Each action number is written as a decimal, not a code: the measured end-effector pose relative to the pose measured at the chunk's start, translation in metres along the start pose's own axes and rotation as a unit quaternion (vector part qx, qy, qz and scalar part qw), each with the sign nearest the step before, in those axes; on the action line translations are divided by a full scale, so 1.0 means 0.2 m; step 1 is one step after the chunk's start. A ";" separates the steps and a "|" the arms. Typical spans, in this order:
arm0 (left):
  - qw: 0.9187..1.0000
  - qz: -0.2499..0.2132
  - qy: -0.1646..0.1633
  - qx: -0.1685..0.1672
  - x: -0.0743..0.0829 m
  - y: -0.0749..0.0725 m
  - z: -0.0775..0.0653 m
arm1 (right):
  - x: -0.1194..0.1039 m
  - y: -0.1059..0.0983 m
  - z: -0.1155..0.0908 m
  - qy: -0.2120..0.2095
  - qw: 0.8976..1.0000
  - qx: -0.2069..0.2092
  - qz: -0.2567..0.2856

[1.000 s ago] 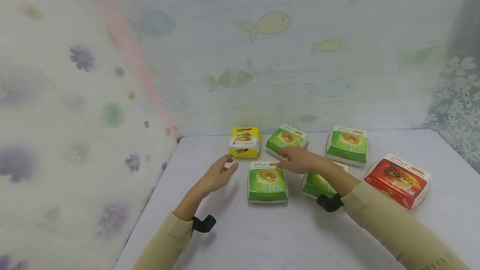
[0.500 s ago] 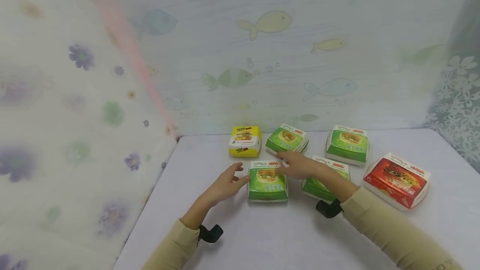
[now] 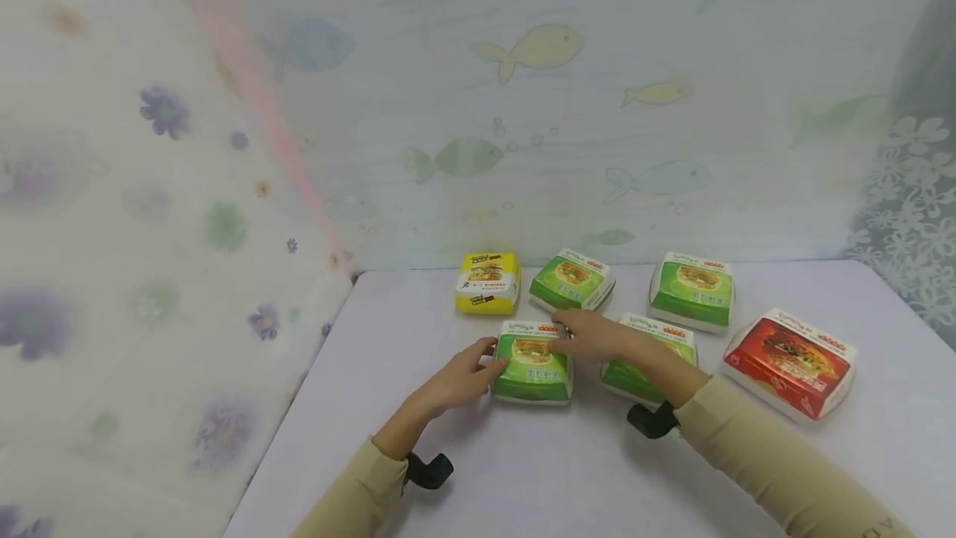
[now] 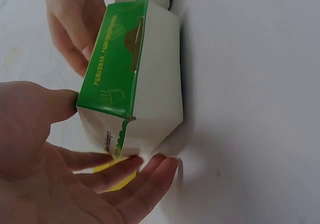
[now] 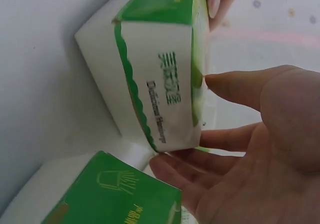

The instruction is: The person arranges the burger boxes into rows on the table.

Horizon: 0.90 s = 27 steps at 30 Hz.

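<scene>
A green and white hamburger box [image 3: 534, 368] lies on the table between the two hands. At its left side is my left hand [image 3: 466, 376]; in the left wrist view the thumb is at the green top corner and the fingers [image 4: 150, 184] bend along the side wall. My right hand [image 3: 593, 337] holds the far right part, thumb at the top edge, with its fingers [image 5: 195, 169] round the back corner in the right wrist view. Another green hamburger box [image 3: 635, 372] sits just right, partly covered by the right hand and wrist.
Behind stand a yellow hamburger box [image 3: 488, 283] and a green one [image 3: 571, 281], with a further green box [image 3: 692, 293] at the back right. A red hamburger box [image 3: 792, 364] lies far right. The white table [image 3: 538, 480] ends at a fish-printed curtain [image 3: 448, 206].
The left hand has moved right and slightly down, from beside the yellow box to the left side of the front green box. The right hand has shifted slightly down toward that box's far right corner.
</scene>
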<state>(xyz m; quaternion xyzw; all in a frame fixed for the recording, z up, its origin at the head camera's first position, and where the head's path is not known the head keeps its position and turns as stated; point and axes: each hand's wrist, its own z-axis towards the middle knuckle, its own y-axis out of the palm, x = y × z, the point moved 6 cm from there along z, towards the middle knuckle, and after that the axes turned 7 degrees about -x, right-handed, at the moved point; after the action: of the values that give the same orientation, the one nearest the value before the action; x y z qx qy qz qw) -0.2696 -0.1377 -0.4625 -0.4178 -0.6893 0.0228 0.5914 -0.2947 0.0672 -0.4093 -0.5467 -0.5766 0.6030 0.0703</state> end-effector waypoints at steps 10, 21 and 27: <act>1.000 0.001 -0.012 -0.015 -0.03 -0.08 0.02 | -0.02 0.00 0.01 -0.011 0.999 -0.034 -0.025; 1.000 0.015 -0.020 -0.015 -0.03 -0.04 -0.05 | 0.00 -0.02 0.06 0.002 0.999 -0.037 -0.017; 0.999 0.031 -0.018 -0.027 -0.02 -0.05 -0.03 | 0.01 -0.01 0.07 -0.009 0.999 -0.040 -0.031</act>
<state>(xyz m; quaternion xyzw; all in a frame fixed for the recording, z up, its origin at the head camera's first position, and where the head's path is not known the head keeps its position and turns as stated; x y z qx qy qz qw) -0.2705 -0.1497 -0.4581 -0.4541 -0.6868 0.0299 0.5668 -0.3072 0.0607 -0.4128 -0.5252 -0.6177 0.5820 0.0620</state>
